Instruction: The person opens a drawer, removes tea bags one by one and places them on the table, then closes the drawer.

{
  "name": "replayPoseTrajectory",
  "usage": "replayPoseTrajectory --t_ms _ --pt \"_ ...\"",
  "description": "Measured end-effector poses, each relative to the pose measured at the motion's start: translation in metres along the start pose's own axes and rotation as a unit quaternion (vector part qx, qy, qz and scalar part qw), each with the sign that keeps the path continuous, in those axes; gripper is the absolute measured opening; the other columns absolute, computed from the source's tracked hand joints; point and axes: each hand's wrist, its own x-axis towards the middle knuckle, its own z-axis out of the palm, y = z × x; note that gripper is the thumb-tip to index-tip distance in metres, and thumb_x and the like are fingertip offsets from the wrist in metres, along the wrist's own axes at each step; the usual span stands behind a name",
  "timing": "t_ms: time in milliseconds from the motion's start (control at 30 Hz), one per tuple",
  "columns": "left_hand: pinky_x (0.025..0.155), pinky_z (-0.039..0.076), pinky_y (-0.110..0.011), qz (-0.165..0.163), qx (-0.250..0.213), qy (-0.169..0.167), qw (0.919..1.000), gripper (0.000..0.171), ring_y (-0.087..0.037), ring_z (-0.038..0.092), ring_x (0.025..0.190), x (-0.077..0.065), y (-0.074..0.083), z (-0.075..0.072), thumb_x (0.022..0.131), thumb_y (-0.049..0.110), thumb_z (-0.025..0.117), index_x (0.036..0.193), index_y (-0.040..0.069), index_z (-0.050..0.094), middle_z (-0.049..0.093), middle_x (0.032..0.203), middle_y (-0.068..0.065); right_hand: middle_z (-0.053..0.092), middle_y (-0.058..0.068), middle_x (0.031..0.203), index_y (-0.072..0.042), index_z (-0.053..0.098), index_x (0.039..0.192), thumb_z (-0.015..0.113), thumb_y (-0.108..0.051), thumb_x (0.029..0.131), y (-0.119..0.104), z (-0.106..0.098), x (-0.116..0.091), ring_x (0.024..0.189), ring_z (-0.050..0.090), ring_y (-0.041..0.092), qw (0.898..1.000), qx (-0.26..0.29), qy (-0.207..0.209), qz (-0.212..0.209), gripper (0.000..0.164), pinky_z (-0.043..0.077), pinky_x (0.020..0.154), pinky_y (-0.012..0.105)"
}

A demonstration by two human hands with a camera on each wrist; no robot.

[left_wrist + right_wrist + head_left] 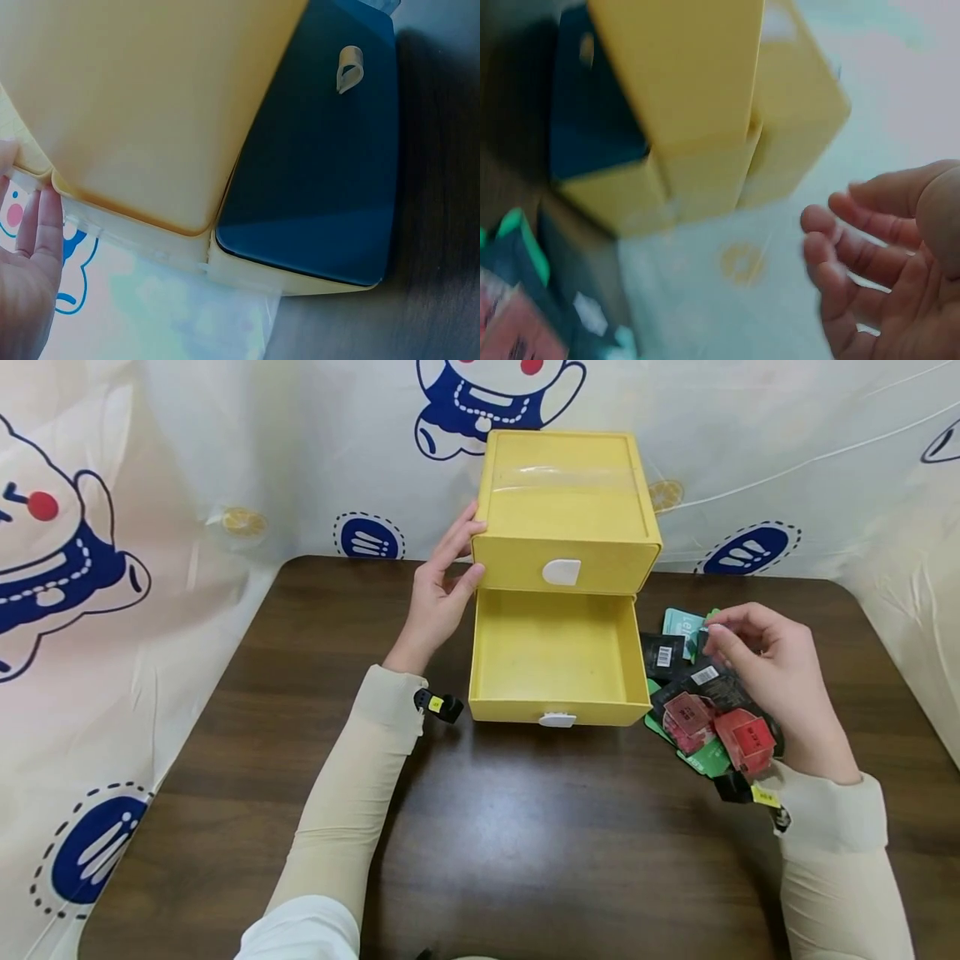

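Note:
A yellow drawer box (570,502) stands at the table's far edge. Its yellow middle drawer (555,652) is pulled out toward me, with bare floor showing. Below it, a dark blue drawer front (315,165) with a pale loop handle shows in the wrist views. My left hand (438,602) rests against the box's left side, thumb and fingertips touching near the upper front corner. To the right lies a heap of small flat packets (720,685), black, red, green and teal. Over it hovers my right hand (780,681), fingers loosely bent; the right wrist view shows nothing between them.
The dark wooden table (510,843) extends in front and to both sides. A printed curtain (300,460) hangs right behind the box. The packet heap lies close beside the pulled-out drawer's right wall. White tabs (557,720) stick out from the drawer fronts.

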Motion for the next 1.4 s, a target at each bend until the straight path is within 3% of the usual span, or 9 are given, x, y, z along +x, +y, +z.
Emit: replayPoseTrajectory --t_ms 167,300,400,467,567,700,833,1000,1400 --pt "0.075 0.053 -0.035 0.002 0.002 0.000 1.0000 0.037 -0.023 0.048 0.101 0.000 0.000 -0.001 0.090 -0.004 0.052 0.126 -0.001 0.048 0.033 0.146 -0.005 0.051 -0.002 0.062 -0.005 0.064 0.082 0.069 -0.002 0.079 -0.039 0.014 -0.012 0.057 0.041 0.006 0.991 -0.056 0.015 -0.121 0.007 0.034 0.046 0.014" --pt "0.074 0.053 -0.036 0.007 -0.001 -0.002 1.0000 0.036 -0.027 0.047 0.101 0.000 0.001 -0.001 0.090 -0.003 0.051 0.126 -0.002 0.047 0.032 0.146 -0.007 0.051 -0.006 0.062 -0.011 0.065 0.080 0.075 -0.001 0.071 -0.062 0.028 -0.017 0.054 0.039 0.003 0.972 -0.080 -0.040 -0.218 0.017 0.034 0.044 0.015" --pt "0.074 0.053 -0.038 0.005 -0.004 -0.001 1.0000 0.036 -0.026 0.048 0.101 0.001 0.002 -0.001 0.090 -0.003 0.051 0.126 -0.002 0.048 0.033 0.146 -0.005 0.053 -0.009 0.063 -0.015 0.065 0.081 0.070 -0.019 0.082 -0.073 0.039 -0.019 0.052 0.041 0.001 0.951 -0.094 -0.089 -0.281 0.006 0.036 0.043 0.016" --pt "0.075 0.053 -0.039 0.004 -0.005 -0.002 1.0000 0.036 -0.025 0.047 0.101 0.001 0.002 -0.001 0.090 -0.004 0.051 0.126 -0.002 0.048 0.033 0.146 -0.005 0.055 -0.010 0.063 -0.015 0.064 0.080 0.060 -0.033 0.090 -0.077 0.047 -0.021 0.051 0.042 0.001 0.936 -0.113 -0.109 -0.316 0.020 0.037 0.040 0.018" --pt "0.076 0.053 -0.038 -0.003 -0.005 -0.004 1.0000 0.036 -0.023 0.047 0.101 0.000 0.003 0.000 0.090 -0.003 0.051 0.126 -0.002 0.047 0.033 0.146 -0.003 0.059 -0.010 0.063 -0.015 0.063 0.080 0.054 -0.039 0.092 -0.082 0.058 -0.026 0.047 0.042 0.001 0.916 -0.148 -0.130 -0.349 0.028 0.036 0.036 0.020" --pt "0.075 0.053 -0.038 -0.010 -0.002 -0.005 0.9999 0.036 -0.023 0.046 0.101 -0.002 0.004 0.001 0.090 -0.003 0.051 0.126 -0.001 0.048 0.033 0.146 -0.003 0.063 -0.006 0.066 -0.014 0.063 0.086 0.065 -0.027 0.083 -0.086 0.068 -0.033 0.043 0.040 0.006 0.897 -0.198 -0.148 -0.366 0.013 0.031 0.033 0.021" --pt "0.075 0.053 -0.038 -0.012 -0.002 -0.003 0.9999 0.036 -0.024 0.046 0.101 -0.003 0.003 0.001 0.090 -0.003 0.051 0.126 -0.001 0.048 0.032 0.146 -0.004 0.058 -0.004 0.061 -0.012 0.061 0.086 0.067 -0.022 0.081 -0.086 0.076 -0.035 0.041 0.039 0.012 0.882 -0.240 -0.143 -0.380 0.013 0.029 0.030 0.026" --pt "0.075 0.053 -0.038 -0.010 -0.007 -0.002 0.9999 0.036 -0.024 0.047 0.102 -0.002 0.003 0.001 0.090 -0.004 0.051 0.126 -0.002 0.048 0.033 0.146 -0.005 0.050 -0.003 0.055 -0.010 0.058 0.082 0.067 -0.017 0.081 -0.086 0.081 -0.037 0.040 0.040 0.014 0.878 -0.271 -0.148 -0.366 0.012 0.029 0.030 0.027" --pt "0.076 0.053 -0.037 0.001 -0.014 0.000 0.9999 0.037 -0.024 0.046 0.100 0.001 -0.003 -0.001 0.089 -0.005 0.051 0.126 -0.002 0.048 0.033 0.146 -0.004 0.055 -0.001 0.056 -0.009 0.057 0.080 0.070 -0.013 0.080 -0.087 0.087 -0.033 0.042 0.039 0.013 0.891 -0.266 -0.144 -0.338 0.013 0.035 0.034 0.025"
